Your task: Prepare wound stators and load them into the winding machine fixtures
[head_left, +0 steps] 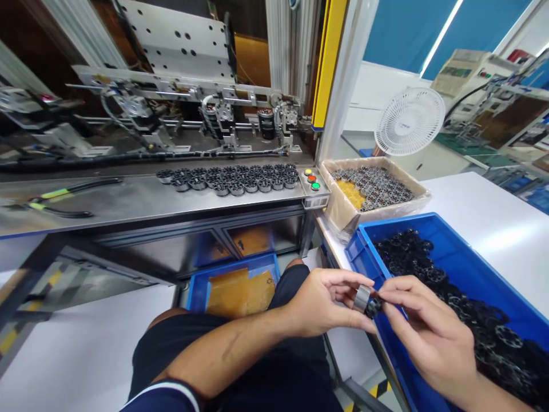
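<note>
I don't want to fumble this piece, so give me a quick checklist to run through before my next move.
1. Metal ring held: ok, it sits between the thumb and fingers of the left hand.
2. Black part gripped: ok, the fingertips of the right hand are on it, right at the ring.
3. Black part fully seated in the ring: cannot tell, the fingers hide the joint.
4. More black parts near: ok, many lie in the blue bin beside the right hand.
5. Pliers clear of the hands: ok, they lie at the far left of the metal bench.
</note>
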Tool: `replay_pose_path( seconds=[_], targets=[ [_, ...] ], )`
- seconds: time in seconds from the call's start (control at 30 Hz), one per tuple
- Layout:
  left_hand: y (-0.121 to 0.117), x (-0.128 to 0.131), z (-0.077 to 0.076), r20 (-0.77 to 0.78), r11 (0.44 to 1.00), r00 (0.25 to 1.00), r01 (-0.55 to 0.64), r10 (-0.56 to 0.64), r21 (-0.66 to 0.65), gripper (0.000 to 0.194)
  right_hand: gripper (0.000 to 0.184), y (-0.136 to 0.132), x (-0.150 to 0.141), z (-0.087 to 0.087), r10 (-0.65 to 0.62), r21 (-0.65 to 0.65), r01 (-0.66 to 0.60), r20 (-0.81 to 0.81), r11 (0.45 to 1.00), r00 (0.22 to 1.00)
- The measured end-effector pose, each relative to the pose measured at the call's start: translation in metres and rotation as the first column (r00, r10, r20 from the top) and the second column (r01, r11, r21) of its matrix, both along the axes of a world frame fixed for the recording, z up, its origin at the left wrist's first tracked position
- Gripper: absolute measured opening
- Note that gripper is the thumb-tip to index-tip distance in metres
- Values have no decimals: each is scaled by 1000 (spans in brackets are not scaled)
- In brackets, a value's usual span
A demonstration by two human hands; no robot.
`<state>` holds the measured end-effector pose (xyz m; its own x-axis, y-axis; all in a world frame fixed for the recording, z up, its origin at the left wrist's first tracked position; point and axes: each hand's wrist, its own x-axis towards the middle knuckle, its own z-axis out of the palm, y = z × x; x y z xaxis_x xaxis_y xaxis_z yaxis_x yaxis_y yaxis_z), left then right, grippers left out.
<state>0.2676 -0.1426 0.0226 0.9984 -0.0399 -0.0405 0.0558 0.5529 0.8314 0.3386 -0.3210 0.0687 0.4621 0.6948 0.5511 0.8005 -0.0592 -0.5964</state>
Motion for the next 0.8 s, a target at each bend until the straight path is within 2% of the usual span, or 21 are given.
replay_pose_path(
  seconds=[0.2, 0.33, 0.63, 0.73, 0.8],
  targets=[
    [-3, -5, 0, 58, 991, 993, -109, 105, 80, 59, 53, -5, 5, -9, 86, -55, -77, 178, 996, 980],
    [-2, -8, 1, 77, 986, 990, -128, 120, 107, 59, 65, -3, 6, -14, 81, -47, -69, 335, 996, 939],
    [2, -8, 4, -50, 996, 999, -10, 5, -92, 68, 66, -10, 13, -16, 157, -106, -122, 446, 987, 881],
    [5, -8, 2, -68, 998, 998, -13, 8, -63, 69, 60, -10, 15, -17, 184, -136, -133, 496, 982, 848],
    [7, -8, -1, -63, 1000, 998, -12, 11, -20, 69, 56, -9, 15, -17, 189, -137, -140, 475, 981, 859]
  ],
)
